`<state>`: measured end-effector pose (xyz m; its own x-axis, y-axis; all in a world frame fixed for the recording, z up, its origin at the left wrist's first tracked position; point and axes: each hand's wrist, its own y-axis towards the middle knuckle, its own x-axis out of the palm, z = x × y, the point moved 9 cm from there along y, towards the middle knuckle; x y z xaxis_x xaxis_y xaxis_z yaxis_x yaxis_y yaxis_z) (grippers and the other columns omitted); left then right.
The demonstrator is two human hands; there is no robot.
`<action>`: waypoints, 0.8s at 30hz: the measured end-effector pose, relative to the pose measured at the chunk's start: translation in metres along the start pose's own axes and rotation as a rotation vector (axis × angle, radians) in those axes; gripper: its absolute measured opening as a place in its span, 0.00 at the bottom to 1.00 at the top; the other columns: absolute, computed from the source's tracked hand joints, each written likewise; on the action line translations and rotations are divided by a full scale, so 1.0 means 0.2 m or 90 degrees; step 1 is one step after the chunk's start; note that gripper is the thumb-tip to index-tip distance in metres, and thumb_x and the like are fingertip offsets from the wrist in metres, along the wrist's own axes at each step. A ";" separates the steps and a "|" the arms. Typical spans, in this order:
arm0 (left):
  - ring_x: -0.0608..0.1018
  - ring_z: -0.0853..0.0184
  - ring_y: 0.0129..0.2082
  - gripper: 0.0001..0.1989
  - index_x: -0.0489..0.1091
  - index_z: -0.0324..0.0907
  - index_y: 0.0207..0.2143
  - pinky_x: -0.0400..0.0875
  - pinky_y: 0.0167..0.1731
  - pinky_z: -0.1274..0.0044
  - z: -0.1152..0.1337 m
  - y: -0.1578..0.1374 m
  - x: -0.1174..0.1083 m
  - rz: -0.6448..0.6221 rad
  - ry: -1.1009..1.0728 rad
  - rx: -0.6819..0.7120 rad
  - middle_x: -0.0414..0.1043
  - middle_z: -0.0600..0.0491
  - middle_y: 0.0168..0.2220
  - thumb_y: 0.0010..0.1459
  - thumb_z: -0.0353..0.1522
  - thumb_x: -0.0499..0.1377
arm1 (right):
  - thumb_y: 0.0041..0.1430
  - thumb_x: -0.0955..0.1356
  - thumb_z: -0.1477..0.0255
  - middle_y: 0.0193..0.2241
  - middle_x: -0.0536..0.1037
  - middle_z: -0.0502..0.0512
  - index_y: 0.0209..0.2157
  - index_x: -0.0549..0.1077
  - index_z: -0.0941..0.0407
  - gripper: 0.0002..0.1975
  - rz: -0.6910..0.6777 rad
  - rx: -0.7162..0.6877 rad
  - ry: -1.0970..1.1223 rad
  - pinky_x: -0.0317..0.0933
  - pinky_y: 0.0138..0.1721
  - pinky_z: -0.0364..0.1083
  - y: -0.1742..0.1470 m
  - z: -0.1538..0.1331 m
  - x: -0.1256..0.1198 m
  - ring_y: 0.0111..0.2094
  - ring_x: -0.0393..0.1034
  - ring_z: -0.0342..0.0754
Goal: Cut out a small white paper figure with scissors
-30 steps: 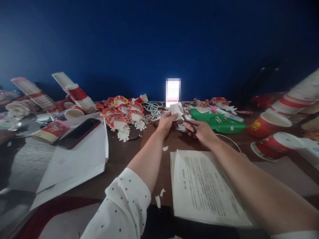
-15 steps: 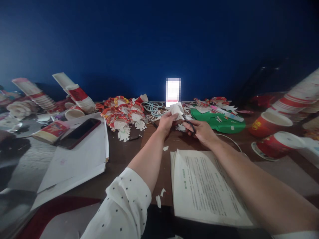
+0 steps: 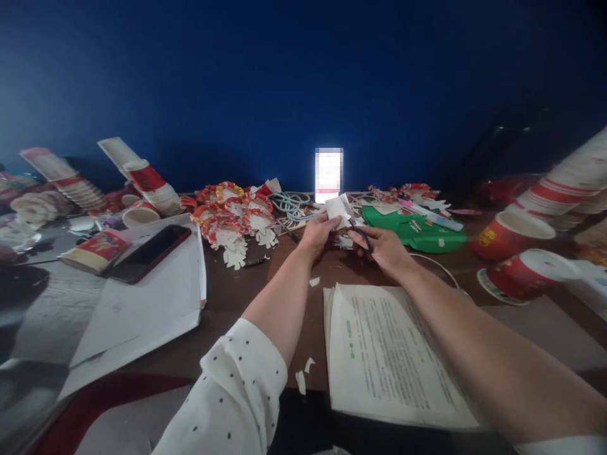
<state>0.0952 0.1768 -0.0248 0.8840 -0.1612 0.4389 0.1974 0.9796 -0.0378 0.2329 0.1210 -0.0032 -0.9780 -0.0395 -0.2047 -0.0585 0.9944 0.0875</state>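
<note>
Between the thumb and fingers of my left hand [image 3: 318, 232] is a small folded piece of white paper [image 3: 338, 209], raised above the middle of the table. My right hand [image 3: 379, 248] grips a pair of dark-handled scissors [image 3: 361, 237], their blades at the paper's right edge. Whether the blades are open or closed on the paper is too small to tell. Below my wrists lie printed sheets [image 3: 379, 347], stacked on the table. White paper scraps [image 3: 300, 382] are scattered to their left.
A lit screen [image 3: 329, 174] stands at the back. Red cut-paper crafts [image 3: 232, 208] are heaped left of my hands; a green sheet [image 3: 427, 237] lies to the right. A phone [image 3: 149, 254] rests on white board [image 3: 137, 316] at left. Paper cups [image 3: 516, 235] stand at right.
The view has shifted very slightly. Both hands keep their hold on the paper and scissors, with hardly any visible movement.
</note>
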 end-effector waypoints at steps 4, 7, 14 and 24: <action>0.74 0.73 0.22 0.14 0.75 0.38 0.31 0.64 0.23 0.81 0.00 0.00 -0.01 0.011 0.004 -0.008 0.76 0.54 0.24 0.46 0.36 0.72 | 0.50 0.75 0.46 0.23 0.72 0.50 0.42 0.85 0.56 0.29 -0.003 0.000 0.000 0.50 0.22 0.42 0.00 0.01 0.00 0.23 0.62 0.41; 0.73 0.73 0.21 0.13 0.75 0.38 0.30 0.63 0.23 0.81 -0.01 0.00 -0.01 0.020 0.002 -0.015 0.76 0.54 0.24 0.46 0.35 0.72 | 0.50 0.75 0.46 0.23 0.72 0.50 0.42 0.84 0.56 0.29 -0.004 0.007 -0.010 0.49 0.22 0.42 0.00 0.01 0.00 0.24 0.62 0.42; 0.73 0.72 0.22 0.10 0.75 0.37 0.30 0.63 0.26 0.78 -0.01 -0.01 -0.01 0.024 -0.004 -0.027 0.76 0.53 0.24 0.48 0.32 0.71 | 0.49 0.75 0.45 0.22 0.73 0.51 0.40 0.84 0.57 0.30 -0.002 0.011 -0.027 0.49 0.22 0.43 0.00 0.00 0.00 0.24 0.62 0.43; 0.73 0.72 0.22 0.10 0.75 0.37 0.31 0.62 0.24 0.80 -0.01 -0.01 -0.01 0.022 0.011 -0.027 0.77 0.52 0.25 0.48 0.32 0.70 | 0.47 0.75 0.43 0.20 0.71 0.49 0.36 0.83 0.58 0.31 0.002 0.024 -0.051 0.49 0.23 0.43 -0.02 -0.02 0.00 0.22 0.60 0.42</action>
<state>0.0936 0.1752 -0.0272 0.8976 -0.1298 0.4213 0.1842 0.9787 -0.0909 0.2320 0.1172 -0.0003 -0.9588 -0.0294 -0.2825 -0.0459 0.9976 0.0519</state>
